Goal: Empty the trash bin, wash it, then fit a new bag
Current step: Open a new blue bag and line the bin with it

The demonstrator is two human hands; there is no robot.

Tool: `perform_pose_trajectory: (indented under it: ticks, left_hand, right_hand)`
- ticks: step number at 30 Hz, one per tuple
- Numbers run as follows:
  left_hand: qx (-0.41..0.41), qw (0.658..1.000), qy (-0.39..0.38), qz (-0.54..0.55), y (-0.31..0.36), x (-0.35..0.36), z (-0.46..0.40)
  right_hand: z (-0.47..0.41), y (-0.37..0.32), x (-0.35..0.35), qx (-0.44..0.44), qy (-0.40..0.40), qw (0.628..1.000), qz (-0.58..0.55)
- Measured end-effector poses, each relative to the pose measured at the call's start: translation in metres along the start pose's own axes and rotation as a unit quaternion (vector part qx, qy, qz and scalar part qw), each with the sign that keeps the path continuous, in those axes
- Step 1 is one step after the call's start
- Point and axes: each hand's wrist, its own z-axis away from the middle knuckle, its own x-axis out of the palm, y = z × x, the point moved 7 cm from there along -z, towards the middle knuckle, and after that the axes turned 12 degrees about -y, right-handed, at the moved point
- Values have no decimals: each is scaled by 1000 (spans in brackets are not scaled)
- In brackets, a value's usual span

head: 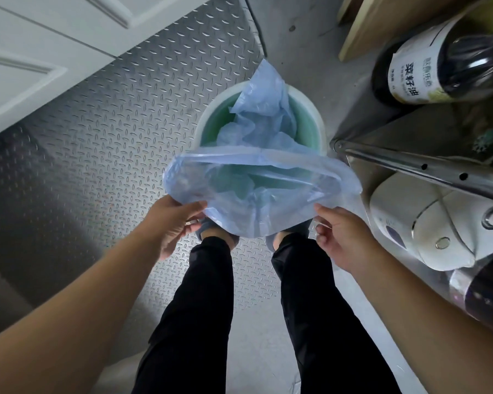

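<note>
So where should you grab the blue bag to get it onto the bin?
Probably by its open edge, from the near side, one hand at each end. The blue bag already hangs into the bin, and its mouth is spread wide between the left hand and right hand, so that loose edge can be stretched over the rim.

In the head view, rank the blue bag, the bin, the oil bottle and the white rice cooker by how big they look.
1. blue bag
2. bin, partly covered
3. and 4. oil bottle and white rice cooker: alike, both cropped and nearer the camera, so unranked.
</note>
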Motion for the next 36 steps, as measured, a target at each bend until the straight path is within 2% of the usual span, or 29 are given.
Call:
perform_pose_trajectory:
  ticks: [2,6,10,14,17,19,24,26,28,29,30,32,33,34,36]
  left_hand:
    - [-5,999,13,52,-7,-3,-5]
    - [-16,972,-24,232,-17,-2,-14]
    - [-21,971,-50,232,-20,3,-23]
    - [-20,980,-31,196,-19,7,-38]
    - [-22,983,17,182,-12,3,-49]
    - [-10,978,36,205,-3,0,-55]
    - [49,953,0,298,24,0,-59]
    - [50,972,3,230,30,-3,-56]
    - [48,995,42,76,38,-7,-47]
    - [59,996,60,3,43,-10,-40]
    - [86,992,70,-62,50,-12,-33]
    - [178,954,81,-229,68,-10,-13]
    - [221,913,92,-330,76,-5,-3]
    - [260,861,107,-425,83,1,6]
    - [311,744,142,-575,95,20,17]
  right_hand:
    - [-5,4,5,8,-17,996,-82]
    - [-11,5,16,12,-25,967,-254]
    - [-24,4,19,-9,-17,953,-302]
    - [-41,-2,22,-19,-32,965,-258]
    - [-52,-12,24,-39,-49,965,-255]
    - [-55,-22,27,-56,-65,964,-252]
    - [-55,-43,28,-66,-78,977,-188]
    - [-53,-48,21,-62,-54,990,-112]
    - [-42,-57,9,-87,23,993,78]
    - [-30,-68,2,-133,89,966,203]
    - [-14,-82,0,-203,149,912,324]
    - [18,-102,20,-356,185,752,524]
    - [31,-105,36,-406,174,680,585]
    - [38,-107,53,-436,151,628,627]
    - [39,-110,90,-448,92,557,693]
